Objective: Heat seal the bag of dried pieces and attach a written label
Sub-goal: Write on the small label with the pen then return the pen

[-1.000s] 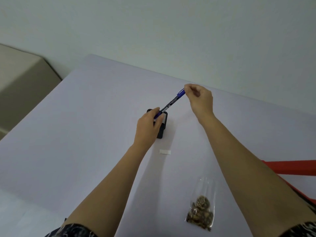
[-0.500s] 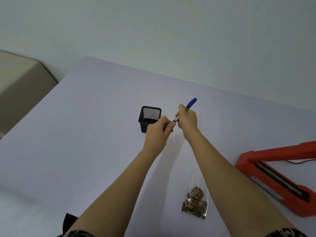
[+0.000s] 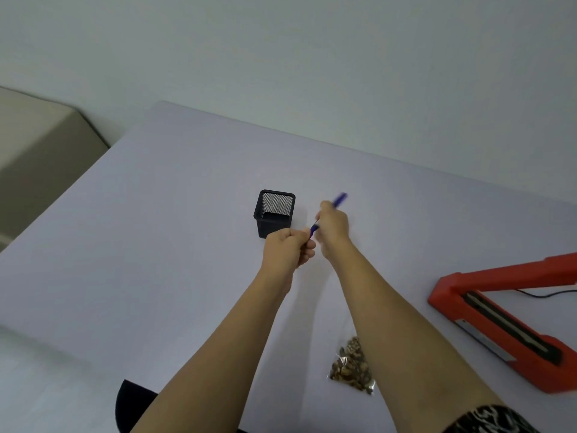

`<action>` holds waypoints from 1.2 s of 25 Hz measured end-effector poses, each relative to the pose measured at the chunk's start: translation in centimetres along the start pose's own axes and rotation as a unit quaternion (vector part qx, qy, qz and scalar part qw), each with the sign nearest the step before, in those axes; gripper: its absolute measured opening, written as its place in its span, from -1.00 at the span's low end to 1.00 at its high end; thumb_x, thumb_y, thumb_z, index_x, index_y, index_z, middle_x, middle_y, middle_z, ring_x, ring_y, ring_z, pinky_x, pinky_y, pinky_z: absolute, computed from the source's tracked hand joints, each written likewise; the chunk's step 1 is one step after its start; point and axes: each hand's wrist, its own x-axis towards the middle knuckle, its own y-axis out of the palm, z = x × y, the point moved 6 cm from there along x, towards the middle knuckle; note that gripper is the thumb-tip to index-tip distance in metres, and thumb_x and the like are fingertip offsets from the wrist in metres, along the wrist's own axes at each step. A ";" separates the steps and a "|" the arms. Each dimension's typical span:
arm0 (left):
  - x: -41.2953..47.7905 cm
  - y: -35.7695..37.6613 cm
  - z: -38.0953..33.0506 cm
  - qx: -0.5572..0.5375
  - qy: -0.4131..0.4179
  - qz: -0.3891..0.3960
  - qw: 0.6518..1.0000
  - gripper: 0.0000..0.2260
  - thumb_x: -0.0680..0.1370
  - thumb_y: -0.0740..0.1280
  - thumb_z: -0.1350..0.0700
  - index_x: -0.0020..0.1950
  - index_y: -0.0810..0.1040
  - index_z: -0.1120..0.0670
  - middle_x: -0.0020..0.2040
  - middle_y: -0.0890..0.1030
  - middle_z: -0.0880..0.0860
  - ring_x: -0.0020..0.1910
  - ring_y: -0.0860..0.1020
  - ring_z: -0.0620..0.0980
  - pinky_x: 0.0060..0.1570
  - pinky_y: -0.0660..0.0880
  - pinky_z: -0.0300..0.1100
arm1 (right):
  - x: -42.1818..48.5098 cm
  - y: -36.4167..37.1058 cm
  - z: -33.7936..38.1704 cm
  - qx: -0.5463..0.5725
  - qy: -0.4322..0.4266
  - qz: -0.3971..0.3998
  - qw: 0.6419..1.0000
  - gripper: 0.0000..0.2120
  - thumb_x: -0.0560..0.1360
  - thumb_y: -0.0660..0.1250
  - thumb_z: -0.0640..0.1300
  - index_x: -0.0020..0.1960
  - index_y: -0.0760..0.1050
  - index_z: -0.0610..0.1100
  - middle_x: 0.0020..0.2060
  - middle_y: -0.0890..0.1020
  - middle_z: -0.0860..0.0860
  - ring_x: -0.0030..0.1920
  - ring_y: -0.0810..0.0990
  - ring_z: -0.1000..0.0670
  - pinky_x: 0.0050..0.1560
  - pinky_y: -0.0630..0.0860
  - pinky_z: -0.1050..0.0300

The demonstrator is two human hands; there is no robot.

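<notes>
Table (image 3: 162, 251): pen (image 3: 339, 199) between both hands (image 3: 288, 249) (image 3: 333, 225)

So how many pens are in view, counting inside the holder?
1. The blue pen is gripped by the right hand, its lower end in the left hand, right of the black mesh holder. No pen sticks out of the holder; its floor is partly hidden.

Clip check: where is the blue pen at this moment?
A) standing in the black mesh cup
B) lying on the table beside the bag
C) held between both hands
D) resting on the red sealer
C: the right hand grips the blue pen, and the pen's lower end runs into the curled left hand, outside the black mesh cup.
</notes>
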 end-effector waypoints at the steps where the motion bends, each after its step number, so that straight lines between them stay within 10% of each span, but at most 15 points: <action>1: -0.4 -0.2 0.6 -0.024 -0.013 0.012 1.000 -0.84 0.54 0.30 0.20 -0.22 0.51 0.22 -0.39 0.56 0.06 -0.48 0.48 -0.10 -0.42 0.44 -0.32 | 0.6 -1.1 0.1 0.026 0.013 -0.027 0.999 -0.70 0.49 0.11 -0.12 -0.40 0.33 -0.15 -0.48 0.37 0.01 -0.58 0.26 0.05 -0.61 0.20 0.24; 6: 0.1 -5.0 4.0 0.177 0.019 -0.059 0.982 -0.88 0.53 0.32 0.11 -0.15 0.54 0.14 -0.28 0.63 0.08 -0.33 0.55 -0.03 -0.31 0.47 -0.27 | 1.4 -2.1 1.3 0.025 -0.009 0.022 0.999 -0.65 0.53 0.16 0.00 -0.37 0.35 -0.15 -0.51 0.35 0.01 -0.60 0.23 0.10 -0.58 0.21 0.28; 13: 2.6 -12.3 6.6 0.526 0.072 -0.148 0.835 -0.95 0.50 0.19 0.24 -0.15 0.41 0.21 -0.29 0.51 0.15 -0.34 0.40 0.08 -0.34 0.31 -0.12 | 0.2 -1.2 -4.4 0.085 -0.029 0.046 0.995 -0.62 0.52 0.24 0.12 -0.29 0.46 -0.16 -0.39 0.54 -0.02 -0.47 0.55 0.14 -0.37 0.53 0.32; 18: 3.2 -12.8 8.1 0.545 0.090 -0.123 0.824 -0.88 0.54 0.19 0.20 -0.19 0.38 0.19 -0.26 0.50 0.14 -0.28 0.42 0.10 -0.31 0.30 -0.14 | -1.2 -0.4 -6.3 0.070 -0.102 0.085 0.989 -0.68 0.43 0.43 -0.13 -0.37 0.33 -0.11 -0.44 0.55 0.00 -0.36 0.56 0.09 -0.24 0.56 0.30; 23: 1.9 -12.8 6.7 0.506 0.090 -0.171 0.840 -0.58 0.51 0.31 -0.01 0.28 0.38 0.18 0.09 0.53 0.14 0.00 0.53 0.14 -0.07 0.45 -0.10 | -1.3 0.4 -6.4 0.049 -0.139 0.042 0.988 -0.69 0.51 0.32 -0.09 -0.35 0.33 -0.13 -0.46 0.45 -0.03 -0.53 0.42 0.17 -0.40 0.43 0.32; 30: 2.3 -7.5 6.9 0.480 0.284 -0.049 0.829 -0.82 0.50 0.36 0.23 0.09 0.56 0.20 -0.06 0.60 0.13 -0.23 0.59 0.04 -0.22 0.53 -0.21 | -0.6 0.1 -9.0 0.065 -0.185 -0.093 0.976 -0.65 0.56 0.22 -0.04 -0.37 0.43 -0.13 -0.44 0.57 0.00 -0.52 0.53 0.16 -0.42 0.52 0.30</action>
